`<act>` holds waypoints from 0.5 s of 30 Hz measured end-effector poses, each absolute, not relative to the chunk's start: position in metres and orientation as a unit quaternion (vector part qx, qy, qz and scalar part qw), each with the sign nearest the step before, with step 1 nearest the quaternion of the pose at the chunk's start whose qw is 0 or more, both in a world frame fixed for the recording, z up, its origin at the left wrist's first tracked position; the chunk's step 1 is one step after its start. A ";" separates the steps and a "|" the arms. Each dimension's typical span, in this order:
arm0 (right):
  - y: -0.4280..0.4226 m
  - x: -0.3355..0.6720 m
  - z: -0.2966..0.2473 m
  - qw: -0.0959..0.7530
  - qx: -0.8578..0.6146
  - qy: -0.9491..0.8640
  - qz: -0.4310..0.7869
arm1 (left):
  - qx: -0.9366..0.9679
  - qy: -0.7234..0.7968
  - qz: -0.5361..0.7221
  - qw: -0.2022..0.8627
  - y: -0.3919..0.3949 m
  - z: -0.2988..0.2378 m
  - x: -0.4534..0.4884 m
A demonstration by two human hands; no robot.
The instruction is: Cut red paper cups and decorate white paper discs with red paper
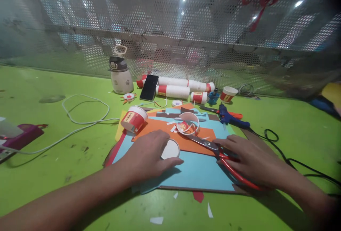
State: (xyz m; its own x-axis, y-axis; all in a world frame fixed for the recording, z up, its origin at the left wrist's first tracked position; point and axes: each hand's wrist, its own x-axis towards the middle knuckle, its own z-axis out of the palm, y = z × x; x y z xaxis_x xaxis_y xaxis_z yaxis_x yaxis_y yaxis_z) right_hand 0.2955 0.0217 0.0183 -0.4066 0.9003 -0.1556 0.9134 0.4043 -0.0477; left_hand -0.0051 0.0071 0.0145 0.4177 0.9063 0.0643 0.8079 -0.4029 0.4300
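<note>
My left hand [151,154] curls around a round white paper cup bottom [171,148], with the thumb along its near side and the fingers at its far left. The fingers hide part of its edge. My right hand [243,154] holds red-handled scissors [210,145], whose metal blades point left across the paper. Just past the blade tips lies a cut ring of paper cup [192,115] with curled strips in it. Under both hands are stacked sheets, light blue paper [197,172] and orange paper [157,126]. A red and white paper cup [134,119] lies tilted beyond my left hand.
A blue glue gun [230,117] with a black cord lies to the right. Stacked cups [173,91], a phone [149,87] and a bottle [121,76] stand at the back before a perforated screen [170,28]. At left are a white cable [80,122] and a purple power strip [23,137].
</note>
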 end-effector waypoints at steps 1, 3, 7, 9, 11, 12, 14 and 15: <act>0.023 0.296 0.019 0.053 0.542 0.837 -0.057 | 0.828 0.521 0.135 0.158 0.006 0.013 -0.004; 0.026 0.296 0.020 0.052 0.540 0.838 -0.052 | 0.836 0.518 0.119 0.138 0.005 0.010 -0.001; 0.029 0.297 0.018 0.034 0.540 0.840 -0.042 | 0.850 0.502 0.117 0.109 0.001 0.004 0.003; 0.030 0.298 0.016 0.021 0.539 0.841 -0.044 | 0.849 0.504 0.117 0.104 0.000 0.002 0.005; 0.030 0.298 0.016 0.011 0.536 0.843 -0.053 | 0.848 0.508 0.114 0.100 -0.001 -0.001 0.006; 0.030 0.298 0.016 0.009 0.534 0.844 -0.055 | 0.848 0.508 0.114 0.098 -0.001 -0.002 0.006; 0.027 0.299 0.018 0.008 0.528 0.848 -0.055 | 0.850 0.506 0.115 0.093 -0.002 -0.003 0.007; 0.025 0.300 0.019 0.007 0.522 0.851 -0.053 | 0.850 0.505 0.117 0.092 -0.002 -0.003 0.007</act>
State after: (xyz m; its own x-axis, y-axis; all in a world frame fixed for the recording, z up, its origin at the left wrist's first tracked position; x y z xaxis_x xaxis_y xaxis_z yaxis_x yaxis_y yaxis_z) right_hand 0.2998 0.0254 0.0195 -0.4551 0.8880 -0.0667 0.8894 0.4496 -0.0822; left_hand 0.0070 -0.0019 -0.0033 0.4626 0.8802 0.1058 0.8374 -0.4730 0.2740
